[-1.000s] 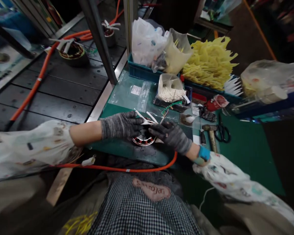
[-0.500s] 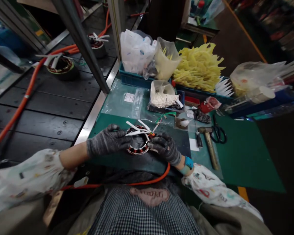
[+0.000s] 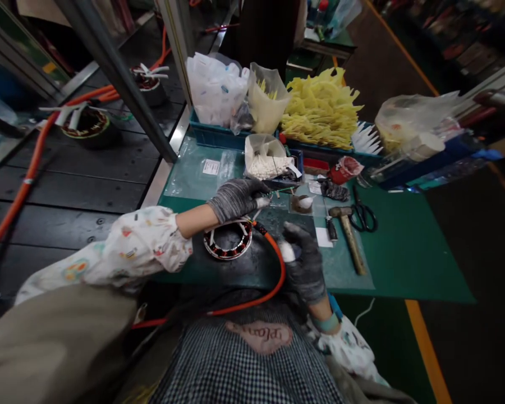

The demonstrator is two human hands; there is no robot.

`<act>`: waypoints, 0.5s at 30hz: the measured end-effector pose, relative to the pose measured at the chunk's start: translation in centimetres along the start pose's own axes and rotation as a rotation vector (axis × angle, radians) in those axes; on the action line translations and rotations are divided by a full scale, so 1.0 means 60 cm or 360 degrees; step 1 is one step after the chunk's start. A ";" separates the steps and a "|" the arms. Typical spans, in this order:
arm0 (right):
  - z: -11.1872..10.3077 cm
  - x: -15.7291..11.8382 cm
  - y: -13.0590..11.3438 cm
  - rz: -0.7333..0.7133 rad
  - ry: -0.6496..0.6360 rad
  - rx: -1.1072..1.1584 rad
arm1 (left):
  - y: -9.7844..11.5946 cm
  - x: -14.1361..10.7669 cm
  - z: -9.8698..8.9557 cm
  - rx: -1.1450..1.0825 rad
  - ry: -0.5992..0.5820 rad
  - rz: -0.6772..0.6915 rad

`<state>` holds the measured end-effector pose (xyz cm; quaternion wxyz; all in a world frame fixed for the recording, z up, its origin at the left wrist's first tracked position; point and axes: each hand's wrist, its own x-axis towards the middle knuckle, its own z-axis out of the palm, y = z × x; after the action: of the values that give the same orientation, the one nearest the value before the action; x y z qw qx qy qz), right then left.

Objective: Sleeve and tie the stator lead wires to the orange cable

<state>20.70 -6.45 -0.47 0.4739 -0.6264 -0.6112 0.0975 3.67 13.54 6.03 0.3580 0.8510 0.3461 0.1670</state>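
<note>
A motor stator [image 3: 247, 245], a ring with dark and red-orange windings, lies flat on a dark mat in front of me. My left hand [image 3: 235, 200], in a grey glove, reaches over its far rim. Thumb and fingers close on the wire leads [image 3: 258, 214] rising from the ring; a thin green lead [image 3: 284, 190] extends beyond them. The glove hides most of the white sleeves. To the right of the ring, my gloved right hand [image 3: 305, 264] is raised with thumb and forefinger apart and nothing visible between them. An orange cable [image 3: 281, 264] curves between that hand and the stator.
A hammer [image 3: 350, 238], scissors [image 3: 364, 216] and a small dark-handled tool [image 3: 331, 229] lie to the right. Behind are a bag of small white pieces [image 3: 269, 165], yellow strips [image 3: 320, 112] and bags in blue bins. More stators [image 3: 90, 129] sit on the slatted line at left.
My left hand has moved right and up, from the ring's left side to the leads. My right hand has left the ring and drawn back right. The orange cable now reaches the ring's right edge.
</note>
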 end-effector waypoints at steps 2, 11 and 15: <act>0.027 0.002 0.013 0.0114 -0.0188 0.0098 | 0.001 0.006 0.009 -0.0138 0.0010 -0.0015; 0.078 0.054 0.002 0.0219 -0.0446 0.0217 | 0.006 -0.054 0.010 -0.0538 0.0209 0.0061; 0.077 0.028 0.010 0.0220 -0.0310 0.0128 | -0.014 -0.093 0.019 -0.0102 0.0412 0.0137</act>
<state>18.22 -2.68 -2.58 0.4291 -0.6350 -0.6054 0.2148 -0.06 9.42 4.42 0.3299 0.8245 0.3469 0.3017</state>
